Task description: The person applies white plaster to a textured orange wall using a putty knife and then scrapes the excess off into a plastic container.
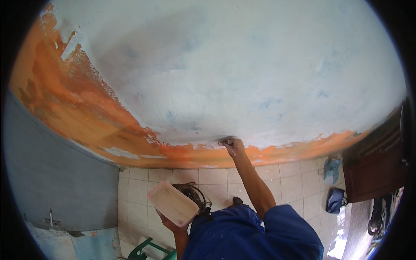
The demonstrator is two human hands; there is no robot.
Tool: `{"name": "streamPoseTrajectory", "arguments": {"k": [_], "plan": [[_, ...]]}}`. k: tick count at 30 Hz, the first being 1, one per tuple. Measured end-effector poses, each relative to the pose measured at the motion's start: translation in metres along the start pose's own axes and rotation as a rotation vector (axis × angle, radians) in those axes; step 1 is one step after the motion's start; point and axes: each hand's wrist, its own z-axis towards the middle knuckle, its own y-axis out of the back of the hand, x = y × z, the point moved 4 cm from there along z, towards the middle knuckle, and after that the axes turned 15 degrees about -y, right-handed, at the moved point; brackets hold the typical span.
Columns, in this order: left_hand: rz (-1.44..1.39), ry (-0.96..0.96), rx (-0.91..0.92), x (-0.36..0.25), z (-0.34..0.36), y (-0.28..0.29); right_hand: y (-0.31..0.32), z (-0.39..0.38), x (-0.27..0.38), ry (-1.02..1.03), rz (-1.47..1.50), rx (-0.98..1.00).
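Note:
My right hand (235, 148) is closed round a putty knife (225, 141) and presses it against the low part of the wall. The blade looks thin and dark, seen nearly edge-on. Above it spreads a whitish coat (242, 78) with bluish patches, while a band of bare orange paint (108, 125) runs below and to the left. From underneath, my left hand (173, 224) grips a pale pink rectangular plastic tub (152, 196), tilted a little. Off-white putty (177, 204) lines its inside. Most of my left fingers are hidden beneath the tub.
On the tiled floor (134, 186), a dark round object (190, 190) stands partly behind the tub. A green plastic stool (151, 246) sits at lower left, beside a grey wall (60, 177). To the right are a light blue plastic bag (332, 170), a dark bag (334, 201) and a brown wooden door (375, 175).

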Motion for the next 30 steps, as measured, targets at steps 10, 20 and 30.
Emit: {"name": "streamPoseTrajectory", "arguments": {"k": [10, 20, 30], "plan": [[0.457, -0.296, 0.243, -0.016, -0.015, 0.004, 0.057, -0.101, -0.052, 0.000, 0.001, 0.031], [-0.164, 0.094, -0.043, -0.014, -0.017, -0.016, 0.053, 0.002, -0.002, 0.012, 0.077, 0.001], [0.182, -0.156, 0.065, -0.006, -0.013, 0.007, 0.071, -0.069, -0.062, -0.077, -0.049, 0.116]]}}
